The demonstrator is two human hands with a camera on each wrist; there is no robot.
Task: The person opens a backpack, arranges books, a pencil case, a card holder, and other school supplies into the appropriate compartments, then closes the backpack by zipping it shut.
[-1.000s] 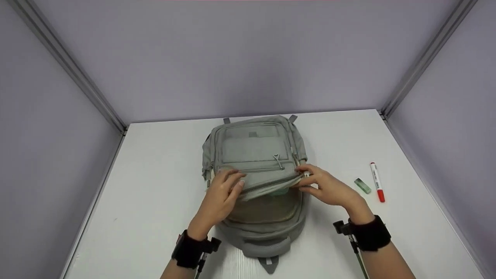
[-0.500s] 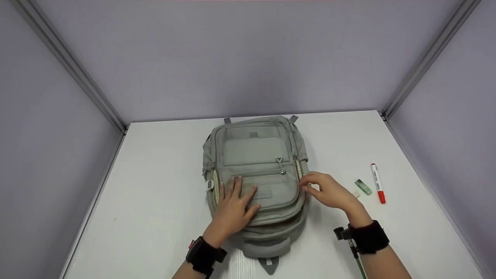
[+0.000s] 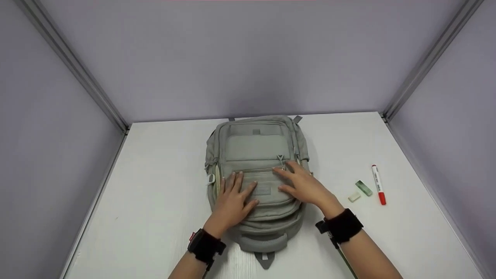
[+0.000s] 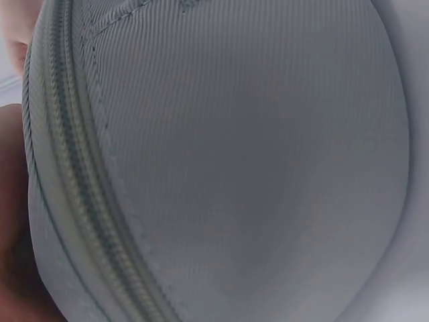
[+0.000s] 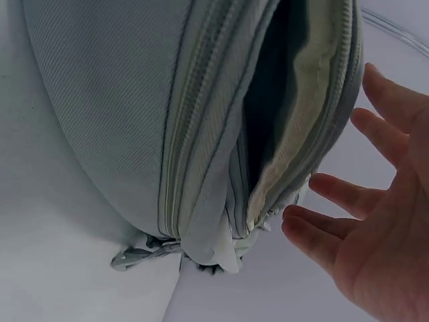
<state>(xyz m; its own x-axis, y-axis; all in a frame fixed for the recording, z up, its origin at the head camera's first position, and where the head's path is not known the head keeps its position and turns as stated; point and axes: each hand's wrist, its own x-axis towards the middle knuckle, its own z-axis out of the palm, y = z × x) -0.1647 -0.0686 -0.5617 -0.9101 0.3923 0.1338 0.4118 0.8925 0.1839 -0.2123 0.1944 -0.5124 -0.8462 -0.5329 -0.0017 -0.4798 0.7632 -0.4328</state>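
Note:
A grey-green backpack [image 3: 257, 149] lies on its back, its carry handle [image 3: 263, 243] toward me. My left hand [image 3: 232, 203] rests with spread fingers on the left of its front pocket. Over the right of that pocket, my right hand [image 3: 306, 186] holds its fingers apart, close to the metal zipper pull [image 3: 281, 161]; whether they touch the fabric I cannot tell. In the right wrist view, an open zipped compartment [image 5: 268, 127] gapes beside the right fingers [image 5: 338, 191]. The left wrist view is mostly filled by the bag's side and a zipper [image 4: 80, 181].
On the white table [image 3: 155, 174], right of the bag, lie a white eraser [image 3: 354, 197], a small green block [image 3: 364, 188] and a red-capped marker [image 3: 379, 184]. Grey panels [image 3: 248, 58] wall the back and both sides.
The lifted front flap has come down, and my left hand has flattened onto it. My right hand has let go of the bag's right edge and moved left over the front pocket.

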